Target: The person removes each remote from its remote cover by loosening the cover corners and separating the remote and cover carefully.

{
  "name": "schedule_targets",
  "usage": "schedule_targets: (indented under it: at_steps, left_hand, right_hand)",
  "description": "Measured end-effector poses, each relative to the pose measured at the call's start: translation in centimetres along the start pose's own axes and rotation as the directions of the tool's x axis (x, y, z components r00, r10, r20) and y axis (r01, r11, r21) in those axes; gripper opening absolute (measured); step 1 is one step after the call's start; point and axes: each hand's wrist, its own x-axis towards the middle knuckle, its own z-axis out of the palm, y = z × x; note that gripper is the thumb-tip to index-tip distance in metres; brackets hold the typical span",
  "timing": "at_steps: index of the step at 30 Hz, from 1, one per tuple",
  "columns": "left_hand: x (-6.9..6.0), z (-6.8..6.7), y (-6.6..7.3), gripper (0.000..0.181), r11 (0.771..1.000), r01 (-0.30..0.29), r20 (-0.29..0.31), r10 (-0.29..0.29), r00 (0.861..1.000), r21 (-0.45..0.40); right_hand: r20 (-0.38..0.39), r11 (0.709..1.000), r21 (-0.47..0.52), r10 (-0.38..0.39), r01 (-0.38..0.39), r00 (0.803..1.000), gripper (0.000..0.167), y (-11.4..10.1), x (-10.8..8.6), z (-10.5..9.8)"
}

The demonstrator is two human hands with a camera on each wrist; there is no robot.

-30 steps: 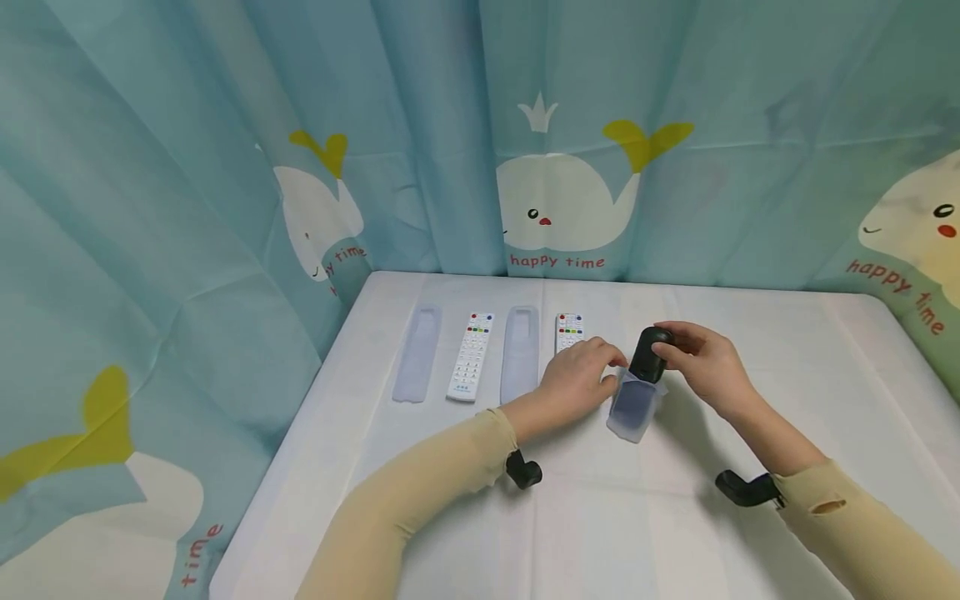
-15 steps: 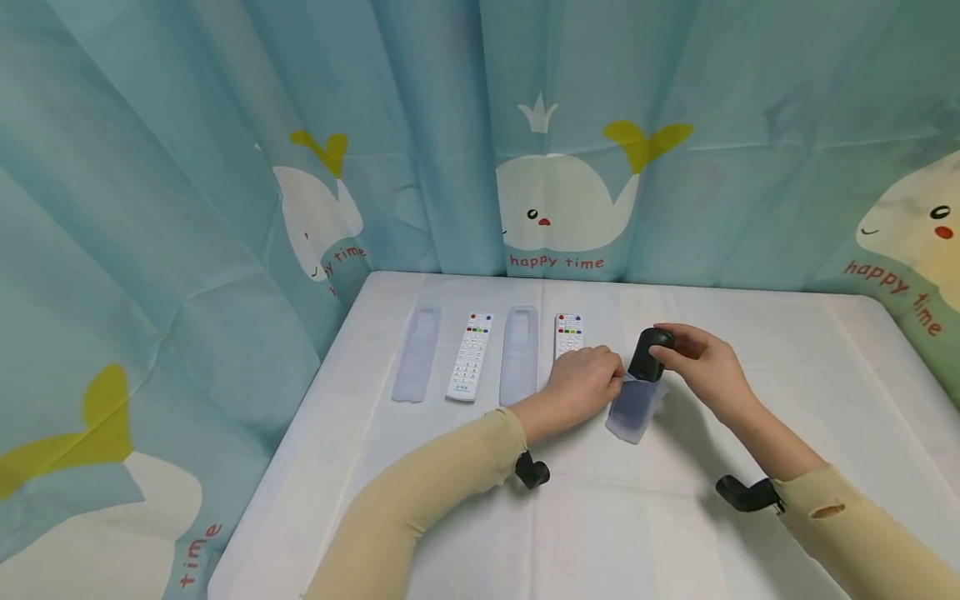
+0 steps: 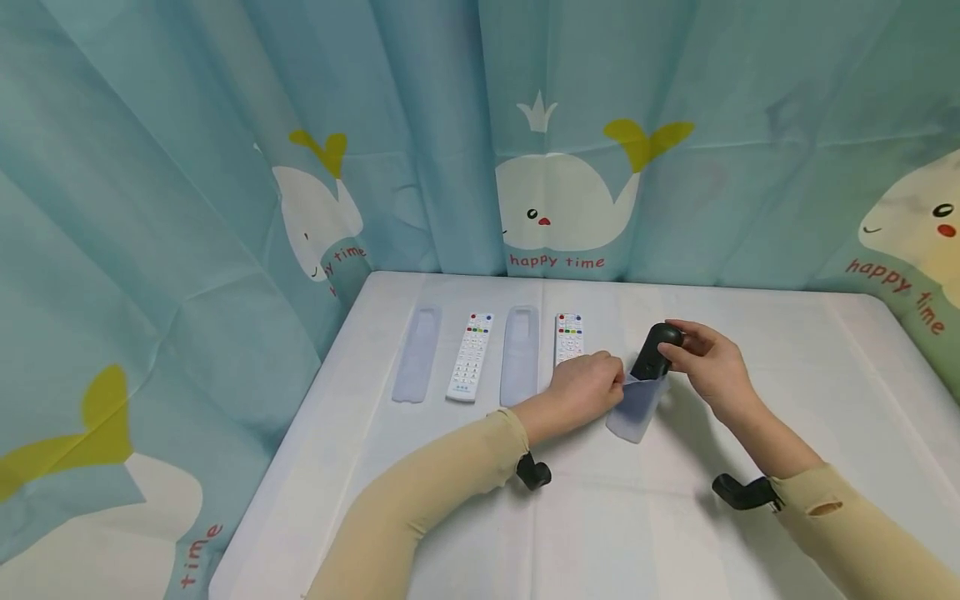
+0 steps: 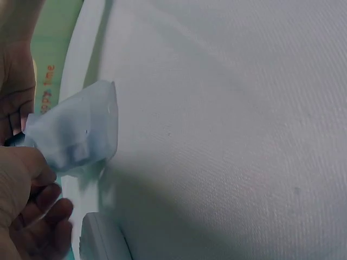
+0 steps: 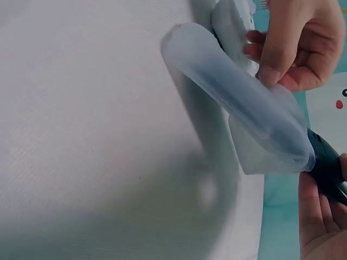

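Note:
In the head view my right hand (image 3: pixel 711 367) grips the upper end of a black remote control (image 3: pixel 654 350). Its lower part sits inside a translucent silicone cover (image 3: pixel 634 415), which slants over the white table. My left hand (image 3: pixel 588 387) pinches the left side of the cover's mouth; the right wrist view shows its thumb and finger on the rim (image 5: pixel 287 100). Part of the mouth flares away from the remote there. The cover's rounded lower end (image 4: pixel 105 119) shows in the left wrist view. The remote's buttons are hidden.
Left of my hands, a white remote control (image 3: pixel 568 333) is partly covered by the left hand. Another white remote (image 3: pixel 470 358) lies between two flat translucent covers, one nearer (image 3: pixel 520 354) and one farther left (image 3: pixel 417 354). A blue curtain (image 3: pixel 442 167) hangs behind the table (image 3: pixel 600 533).
My left fingers have closed onto the cover's edge. The black remote's top has tilted slightly to the right with my right hand.

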Motion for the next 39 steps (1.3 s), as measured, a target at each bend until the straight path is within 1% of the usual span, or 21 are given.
schedule_targets:
  at_steps: [4,7,9,10,11,12,13,14,16,18,20,21,22,23,25,26,28,32,34,35,39]
  left_hand:
    - [0.0,-0.3,-0.1,0.014,0.987,0.090,0.043,-0.085,0.995,-0.133]
    - [0.1,-0.7,-0.3,0.025,0.979,0.105,0.060,-0.095,0.994,-0.177]
    - [0.1,-1.0,-0.3,0.033,0.970,0.108,0.078,-0.093,0.993,-0.218]
    - [0.1,-1.1,-0.4,0.036,0.962,0.113,0.090,-0.093,0.992,-0.250]
    - [0.1,-1.2,-0.4,0.038,0.947,0.127,0.107,-0.100,0.989,-0.294]
    - [0.0,-1.3,-0.4,0.039,0.927,0.150,0.132,-0.110,0.985,-0.345]
    - [0.0,-1.4,-0.4,0.041,0.898,0.178,0.162,-0.121,0.979,-0.404]
    - [-0.1,-1.4,-0.4,0.042,0.855,0.210,0.194,-0.131,0.972,-0.474]
    - [-0.1,-1.4,-0.3,0.041,0.744,0.287,0.266,-0.152,0.952,-0.603]
    - [-0.2,-1.3,-0.3,0.040,0.593,0.372,0.341,-0.169,0.925,-0.714]
    - [-0.2,-1.3,-0.2,0.036,0.421,0.439,0.409,-0.165,0.897,-0.794]
    - [-0.2,-1.3,-0.2,0.033,0.345,0.462,0.435,-0.158,0.887,-0.817]
    - [-0.2,-1.3,-0.2,0.029,0.281,0.478,0.455,-0.146,0.878,-0.832]
    - [-0.3,-1.3,-0.2,0.025,0.226,0.489,0.472,-0.129,0.872,-0.842]
    - [-0.4,-1.5,-0.3,0.018,0.163,0.497,0.490,-0.083,0.868,-0.852]
    - [-0.4,-1.5,-0.3,0.015,0.143,0.497,0.494,-0.060,0.868,-0.856]
    - [-0.5,-1.7,-0.3,0.018,0.120,0.493,0.495,-0.016,0.869,-0.862]
    - [-0.8,-1.8,-0.4,0.044,0.068,0.481,0.484,0.052,0.873,-0.874]
    - [-0.9,-1.7,-0.5,0.051,0.062,0.469,0.473,0.078,0.878,-0.881]
    - [-0.9,-1.7,-0.5,0.052,0.065,0.460,0.465,0.092,0.881,-0.885]
    - [-1.2,-1.6,-0.8,0.053,0.097,0.426,0.436,0.136,0.890,-0.900]
  right_hand:
    - [0.006,0.999,0.032,0.014,-0.014,1.000,0.059,-0.1,0.1,-0.3]
    - [0.003,0.991,0.130,0.036,-0.036,0.999,0.059,-0.3,0.2,-0.8]
    - [0.007,0.971,0.234,0.049,-0.049,0.999,0.057,-0.5,0.2,-1.1]
    - [0.016,0.957,0.287,0.048,-0.051,0.999,0.055,-0.6,0.3,-1.3]
    - [0.023,0.942,0.332,0.045,-0.050,0.999,0.054,-0.7,0.3,-1.4]
    - [0.032,0.931,0.362,0.041,-0.050,0.999,0.053,-0.8,0.4,-1.5]
    - [0.042,0.918,0.394,0.038,-0.052,0.998,0.053,-0.9,0.4,-1.6]
    - [0.049,0.912,0.407,0.033,-0.051,0.998,0.054,-1.0,0.4,-1.6]
    - [0.061,0.910,0.411,0.025,-0.048,0.998,0.056,-1.2,0.4,-1.7]
    - [0.068,0.914,0.404,0.019,-0.045,0.997,0.059,-1.5,0.4,-1.7]
    - [0.076,0.917,0.397,0.015,-0.044,0.997,0.060,-1.7,0.5,-1.6]
    - [0.079,0.919,0.393,0.012,-0.042,0.997,0.061,-1.8,0.5,-1.5]
    - [0.083,0.918,0.395,0.008,-0.040,0.997,0.060,-1.9,0.6,-1.5]
    - [0.087,0.916,0.399,0.002,-0.037,0.996,0.060,-2.0,0.6,-1.4]
    - [0.092,0.915,0.402,-0.004,-0.034,0.996,0.059,-2.2,0.8,-1.2]
    - [0.097,0.912,0.409,-0.011,-0.030,0.995,0.059,-2.3,0.8,-1.1]
    - [0.105,0.902,0.431,-0.021,-0.026,0.994,0.057,-2.4,0.9,-1.0]
    - [0.137,0.883,0.468,-0.032,-0.036,0.990,0.051,-2.7,1.1,-0.8]
    - [0.157,0.882,0.468,-0.022,-0.055,0.987,0.050,-2.8,1.2,-0.8]
    - [0.169,0.885,0.460,-0.014,-0.066,0.986,0.051,-2.8,1.2,-0.8]
    - [0.212,0.899,0.423,0.026,-0.116,0.977,0.056,-3.0,1.3,-0.8]
